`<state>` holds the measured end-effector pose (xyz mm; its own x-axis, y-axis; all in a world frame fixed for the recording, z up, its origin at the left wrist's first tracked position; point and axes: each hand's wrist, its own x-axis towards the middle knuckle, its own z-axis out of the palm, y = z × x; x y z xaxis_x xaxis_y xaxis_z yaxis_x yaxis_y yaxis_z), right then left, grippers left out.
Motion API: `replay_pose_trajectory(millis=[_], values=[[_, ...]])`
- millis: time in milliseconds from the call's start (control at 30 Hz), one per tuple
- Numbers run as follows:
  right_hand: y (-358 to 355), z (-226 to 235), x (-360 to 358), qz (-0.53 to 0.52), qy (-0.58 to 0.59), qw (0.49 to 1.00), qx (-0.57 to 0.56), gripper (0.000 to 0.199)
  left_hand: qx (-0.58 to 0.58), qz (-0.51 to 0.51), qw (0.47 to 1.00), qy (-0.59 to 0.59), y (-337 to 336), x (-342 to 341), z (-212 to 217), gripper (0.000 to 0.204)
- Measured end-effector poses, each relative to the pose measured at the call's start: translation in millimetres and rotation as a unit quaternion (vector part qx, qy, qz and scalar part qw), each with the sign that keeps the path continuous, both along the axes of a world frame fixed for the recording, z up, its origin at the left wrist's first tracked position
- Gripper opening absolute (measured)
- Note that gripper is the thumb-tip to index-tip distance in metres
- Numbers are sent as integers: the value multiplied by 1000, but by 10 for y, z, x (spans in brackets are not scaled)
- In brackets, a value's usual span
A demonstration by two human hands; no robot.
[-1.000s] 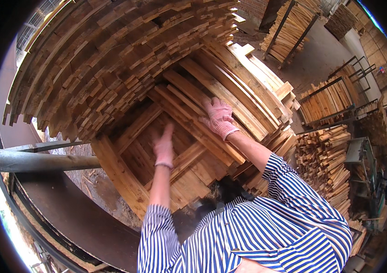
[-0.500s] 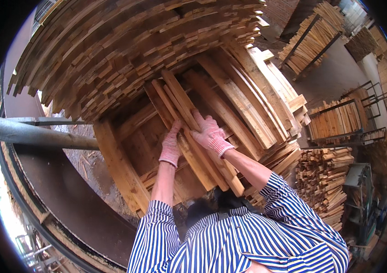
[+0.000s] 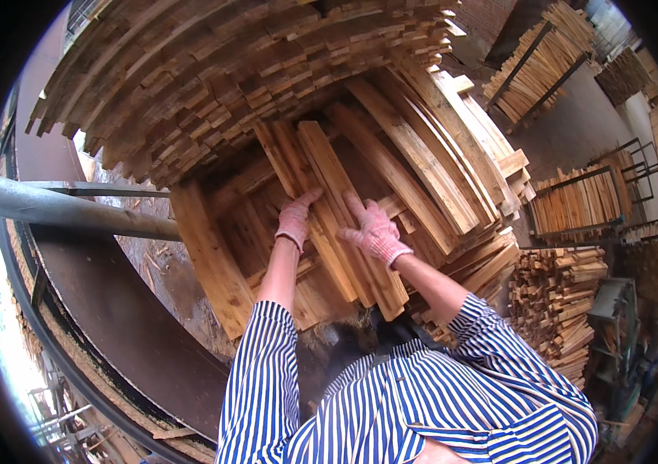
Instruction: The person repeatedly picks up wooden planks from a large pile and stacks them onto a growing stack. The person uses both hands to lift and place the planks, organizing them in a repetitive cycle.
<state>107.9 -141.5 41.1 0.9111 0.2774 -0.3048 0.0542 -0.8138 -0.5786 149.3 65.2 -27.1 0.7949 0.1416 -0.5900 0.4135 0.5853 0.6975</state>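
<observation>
Several long wooden planks lie lengthwise across an open pile in front of me. My left hand (image 3: 295,220), in a pink knitted glove, is closed on the left edge of a narrow plank (image 3: 333,259), one finger reaching over its top. My right hand (image 3: 377,232), gloved the same way, rests with fingers spread at the right edge of a wider plank (image 3: 329,166). A narrow gap separates the far parts of these planks. The fingertips of my left hand are partly hidden below the wood.
A tall stack of planks (image 3: 213,69) rises just beyond. More boards (image 3: 414,155) lie to the right, and a broad board (image 3: 209,259) borders the left. A metal pipe (image 3: 81,205) comes in from the left. Bundled wood (image 3: 557,301) stands at the right.
The wider plank's far end has shifted right, away from the narrow ones, and its broad face shows more. My right hand has moved slightly right and toward me, its fingers spreading wider.
</observation>
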Motion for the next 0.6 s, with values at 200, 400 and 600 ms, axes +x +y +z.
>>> replay_pose_trajectory(millis=[200,400,600], values=[[271,18,-58,-62,11,997,44,87,79,71,994,31,153,-329,180,38],[756,243,-180,7,-43,998,-41,78,-31,47,998,39,887,-1398,443,35],[1550,-38,-212,52,-55,992,-101,80,-6,148,989,19,1684,-2214,442,37]])
